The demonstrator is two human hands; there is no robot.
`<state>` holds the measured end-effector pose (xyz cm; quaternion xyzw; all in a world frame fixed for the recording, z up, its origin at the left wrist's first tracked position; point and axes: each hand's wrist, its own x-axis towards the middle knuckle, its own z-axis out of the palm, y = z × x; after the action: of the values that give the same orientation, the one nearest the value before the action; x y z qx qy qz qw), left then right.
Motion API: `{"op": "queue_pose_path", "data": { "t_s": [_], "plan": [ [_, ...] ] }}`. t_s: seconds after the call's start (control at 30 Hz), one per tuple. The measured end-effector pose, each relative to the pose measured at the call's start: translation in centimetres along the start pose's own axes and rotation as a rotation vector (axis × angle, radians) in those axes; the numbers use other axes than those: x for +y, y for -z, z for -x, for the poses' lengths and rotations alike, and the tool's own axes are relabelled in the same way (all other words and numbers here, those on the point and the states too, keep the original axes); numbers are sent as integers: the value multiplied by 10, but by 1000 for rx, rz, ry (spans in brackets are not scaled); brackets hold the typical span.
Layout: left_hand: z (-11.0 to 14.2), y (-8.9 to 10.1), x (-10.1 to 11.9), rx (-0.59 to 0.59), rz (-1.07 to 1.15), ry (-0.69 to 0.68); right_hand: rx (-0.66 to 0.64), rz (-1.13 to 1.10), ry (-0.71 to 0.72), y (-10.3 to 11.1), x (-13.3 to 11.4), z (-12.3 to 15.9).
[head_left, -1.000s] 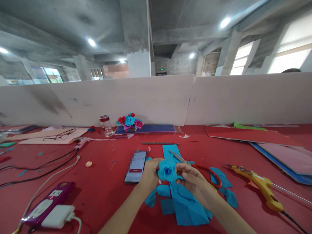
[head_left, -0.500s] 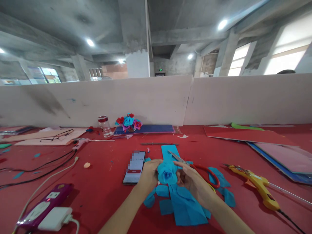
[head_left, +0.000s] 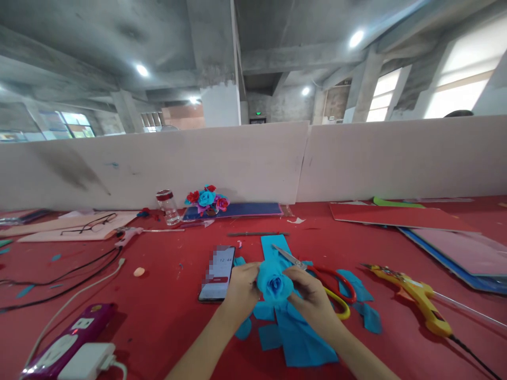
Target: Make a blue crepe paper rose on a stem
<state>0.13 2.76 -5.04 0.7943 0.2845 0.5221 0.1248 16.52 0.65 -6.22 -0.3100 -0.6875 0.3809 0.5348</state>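
Observation:
A blue paper flower (head_left: 274,283) with layered petals is held up between my two hands, its curled centre facing me. My left hand (head_left: 244,285) is closed on its left side, fingertips partly hidden behind the petals. On the other side, my right hand (head_left: 311,293) pinches the flower's edge between thumb and fingers. Beneath lie blue paper sheets (head_left: 304,343) and cut petals (head_left: 270,336). Scissors (head_left: 336,305) with red and yellow handles rest just behind my right hand, blades pointing away. Left of my left hand lies a phone (head_left: 217,274).
A yellow glue gun (head_left: 415,295) lies on the right, near stacked coloured sheets (head_left: 455,250). A purple power strip (head_left: 67,338) with a white charger and cables occupies the left. At the back stand a glass jar (head_left: 169,208) and a bouquet (head_left: 208,199) before a white partition (head_left: 198,163).
My right hand's fingers, earlier stretched out along the flower, have bent into a pinch at its edge. The flower has tilted and shifted slightly right, and more of the yellow scissor handle shows.

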Motion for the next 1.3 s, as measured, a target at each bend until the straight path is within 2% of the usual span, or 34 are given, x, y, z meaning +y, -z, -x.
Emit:
{"op": "queue_pose_path", "data": {
  "t_s": [0.13, 0.27, 0.47, 0.6, 0.8, 0.87, 0.93, 1.0, 1.03, 1.1, 1.17, 1.3],
  "plan": [
    [0, -1, 3, -19, -22, -53, 49, 15, 28, 0, 2, 1],
    [0, 1, 10, -38, -38, -104, 19, 46, 59, 1, -1, 3],
    [5, 3, 14, -65, -53, -181, 41, 95, 187, 2, -5, 1],
    [8, 0, 13, -71, 33, -178, 57, 207, 266, 3, -9, 3],
    [2, -4, 15, -131, 164, -21, 62, 460, 489, 11, -11, 7],
    [-2, -3, 14, -109, 168, 122, 26, 560, 545, 17, -11, 6],
    [-6, -2, 13, -33, 217, 297, -18, 671, 561, 23, -11, 6],
    [-9, 0, 11, -1, 352, 445, -38, 766, 543, 27, -11, 5],
    [-10, 1, 12, -25, 436, 493, -46, 801, 534, 28, -12, 5],
    [-11, 3, 13, -108, 558, 538, -61, 845, 521, 29, -13, 5],
    [-12, 4, 16, -173, 586, 552, -75, 860, 505, 28, -14, 5],
    [-12, 5, 21, -186, 550, 586, -66, 717, 471, 26, -11, 3]
  ]
}}
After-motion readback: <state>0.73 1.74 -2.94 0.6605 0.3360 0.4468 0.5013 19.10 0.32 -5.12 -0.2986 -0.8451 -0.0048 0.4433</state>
